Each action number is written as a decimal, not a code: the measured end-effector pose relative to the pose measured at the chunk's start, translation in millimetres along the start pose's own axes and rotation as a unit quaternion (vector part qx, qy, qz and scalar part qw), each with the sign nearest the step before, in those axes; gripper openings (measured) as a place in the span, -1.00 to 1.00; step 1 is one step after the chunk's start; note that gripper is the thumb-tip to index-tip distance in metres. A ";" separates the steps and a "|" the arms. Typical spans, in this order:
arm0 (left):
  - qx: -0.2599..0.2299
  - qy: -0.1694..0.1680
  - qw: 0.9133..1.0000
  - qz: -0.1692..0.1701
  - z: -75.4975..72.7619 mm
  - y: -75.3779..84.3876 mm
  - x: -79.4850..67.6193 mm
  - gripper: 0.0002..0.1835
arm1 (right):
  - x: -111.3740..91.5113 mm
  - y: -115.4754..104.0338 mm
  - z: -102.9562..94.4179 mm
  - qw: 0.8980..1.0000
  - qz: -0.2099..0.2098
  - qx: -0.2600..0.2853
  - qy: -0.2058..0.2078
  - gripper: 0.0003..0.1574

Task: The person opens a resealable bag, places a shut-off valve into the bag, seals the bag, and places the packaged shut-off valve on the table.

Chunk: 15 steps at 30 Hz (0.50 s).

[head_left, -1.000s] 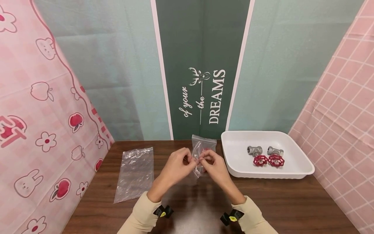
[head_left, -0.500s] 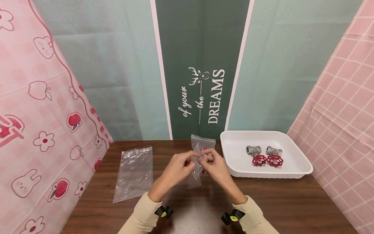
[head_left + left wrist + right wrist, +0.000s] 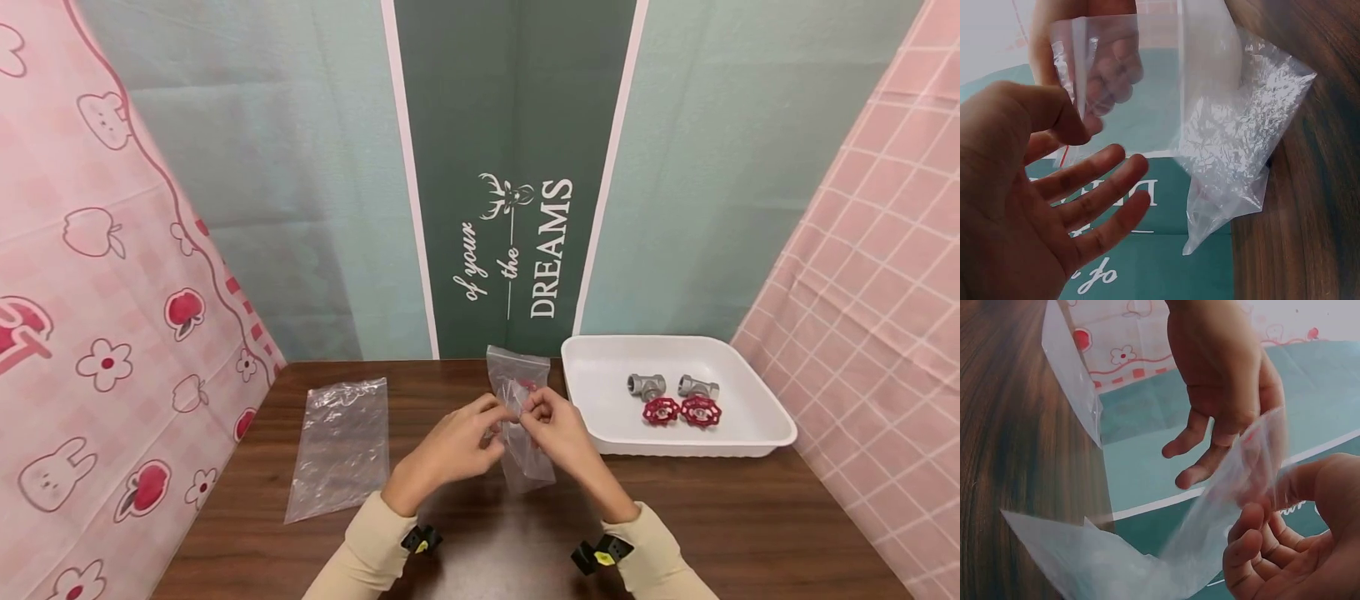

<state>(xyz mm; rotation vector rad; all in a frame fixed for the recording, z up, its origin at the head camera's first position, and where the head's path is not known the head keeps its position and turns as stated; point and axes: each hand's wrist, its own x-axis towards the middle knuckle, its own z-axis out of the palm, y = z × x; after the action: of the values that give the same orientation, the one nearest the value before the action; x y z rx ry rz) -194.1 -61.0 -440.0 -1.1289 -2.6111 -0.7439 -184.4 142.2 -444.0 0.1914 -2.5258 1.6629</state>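
Observation:
A clear zip-lock bag point(image 3: 531, 467) hangs between my hands, with its zip strip point(image 3: 1079, 62) in view at the left wrist. My left hand point(image 3: 453, 442) pinches the bag's zip edge between thumb and index finger, its other fingers spread. Curled fingers of my right hand point(image 3: 562, 429) pinch the bag from the other side. Behind the fingers, clear film with a zip top point(image 3: 517, 360) reaches toward the back of the table, with a little red beside it. I cannot tell whether this is the same bag, nor what is inside.
Another clear plastic bag point(image 3: 341, 442) lies flat on the wooden table point(image 3: 480, 550) to the left. To the right a white tray point(image 3: 675, 447) holds two metal valves point(image 3: 697, 387) with red handwheels point(image 3: 661, 411). Printed cloth hangs at the back and sides.
The bag's lower end has come down and shifted right, showing more film below the hands. My left fingers have spread, while the right hand keeps its pinch.

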 end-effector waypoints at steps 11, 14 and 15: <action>-0.008 -0.015 1.000 0.002 -2.4 0.1 -3.6 -0.71 | 2.2 5.9 -0.5 0.999 0.026 0.009 -0.021 -0.76; -0.009 -0.017 1.000 -0.002 -4.3 0.0 -4.5 -0.67 | 3.9 6.1 -2.4 0.999 0.015 -0.006 -0.038 -0.73; -0.010 -0.020 1.000 -0.004 -4.6 -0.4 -4.8 -0.67 | 4.3 6.4 -2.9 0.999 0.012 -0.010 -0.042 -0.73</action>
<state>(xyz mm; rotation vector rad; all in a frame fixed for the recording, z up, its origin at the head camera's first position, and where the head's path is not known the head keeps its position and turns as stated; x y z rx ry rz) -191.2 -66.6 -438.0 -1.1507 -2.6485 -0.7596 -189.6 147.2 -447.9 0.2343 -2.6144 1.6703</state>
